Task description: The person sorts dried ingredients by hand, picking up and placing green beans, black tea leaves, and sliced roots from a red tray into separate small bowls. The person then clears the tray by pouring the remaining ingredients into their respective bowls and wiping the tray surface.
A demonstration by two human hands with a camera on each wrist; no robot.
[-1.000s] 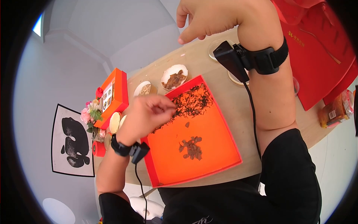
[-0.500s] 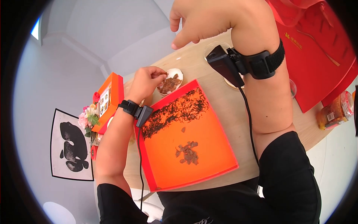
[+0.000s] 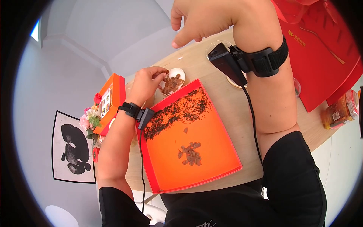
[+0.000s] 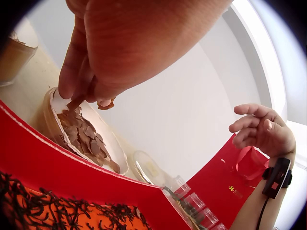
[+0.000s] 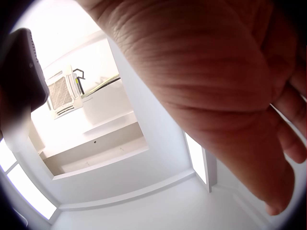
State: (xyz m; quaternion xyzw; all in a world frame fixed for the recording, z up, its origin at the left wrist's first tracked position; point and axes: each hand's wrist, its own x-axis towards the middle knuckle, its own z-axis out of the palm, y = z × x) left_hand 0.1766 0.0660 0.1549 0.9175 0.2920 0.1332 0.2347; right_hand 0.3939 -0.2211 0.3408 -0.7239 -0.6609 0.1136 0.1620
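My left hand [image 3: 145, 85] is over the white bowl [image 3: 181, 72] of brown dried flakes [image 3: 173, 84], beyond the tray's far edge. Its thumb and fingertips pinch a few flakes [image 4: 76, 101], seen close up in the left wrist view. Below it lies an orange tray [image 3: 215, 155] with a red rim, holding a band of dark thin strands [image 3: 181, 113]. A small heap of similar brown flakes [image 3: 191, 155] and one single flake [image 3: 185, 130] lie nearer me. Raised at the upper right, my right hand [image 3: 208, 19] holds nothing, its fingers loosely bent.
Left of the tray stand an orange box [image 3: 118, 92] and artificial flowers [image 3: 90, 115]. Beyond my right forearm are a red bag [image 3: 314, 56] and a jar [image 3: 340, 111]. Small clear cups [image 4: 194, 203] show past the tray in the left wrist view. Cables hang from both wrist cameras.
My left hand has gone from above the dark strands out to the bowl, where it has taken up flakes. The right hand stays raised, almost still.
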